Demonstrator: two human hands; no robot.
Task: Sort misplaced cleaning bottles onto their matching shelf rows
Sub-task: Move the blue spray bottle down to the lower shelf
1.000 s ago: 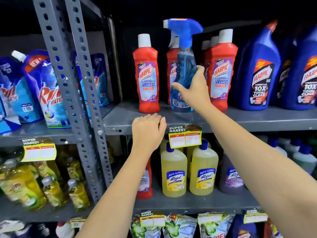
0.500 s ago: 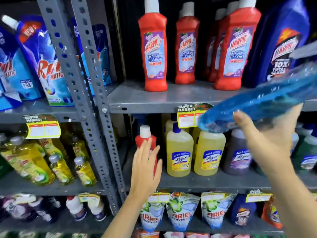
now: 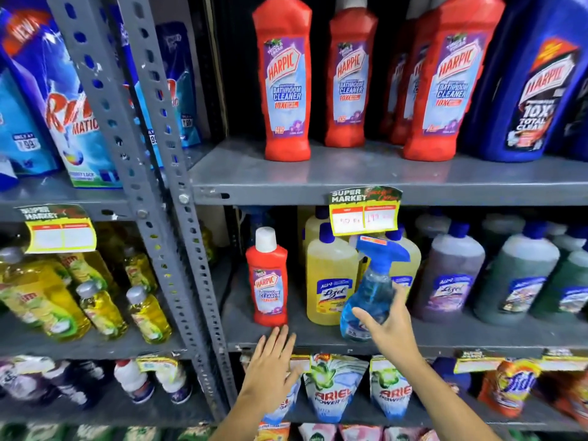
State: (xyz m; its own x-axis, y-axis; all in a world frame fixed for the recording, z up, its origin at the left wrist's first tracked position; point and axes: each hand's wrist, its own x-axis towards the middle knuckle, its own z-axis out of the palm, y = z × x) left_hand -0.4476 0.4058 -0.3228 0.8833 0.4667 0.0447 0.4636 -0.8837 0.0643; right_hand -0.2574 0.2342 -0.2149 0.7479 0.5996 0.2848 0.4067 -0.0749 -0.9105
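Note:
A blue spray bottle (image 3: pixel 372 291) stands upright at the front of the middle shelf (image 3: pixel 445 332), right before the yellow Lizol bottles (image 3: pixel 327 275). My right hand (image 3: pixel 388 332) wraps its lower body from the front. A small red Harpic bathroom cleaner bottle (image 3: pixel 269 281) stands alone at the left end of the same shelf. My left hand (image 3: pixel 270 367) hovers flat, fingers apart, just below that bottle at the shelf's front edge, touching nothing. Larger red Harpic bottles (image 3: pixel 286 81) line the shelf above.
Blue Harpic bottles (image 3: pixel 534 90) stand at the top right. Purple (image 3: pixel 448 275) and green Lizol bottles (image 3: pixel 515 278) fill the middle shelf's right side. A grey perforated post (image 3: pixel 152 186) divides the racks. Rin pouches (image 3: pixel 63 106), yellow dish liquid (image 3: pixel 47 297) and Ariel pouches (image 3: pixel 334 386) surround.
My right hand took the spray bottle off the top shelf, swung it down and set it upright on the middle shelf. My left hand dropped from the top shelf edge to below the small Harpic bottle.

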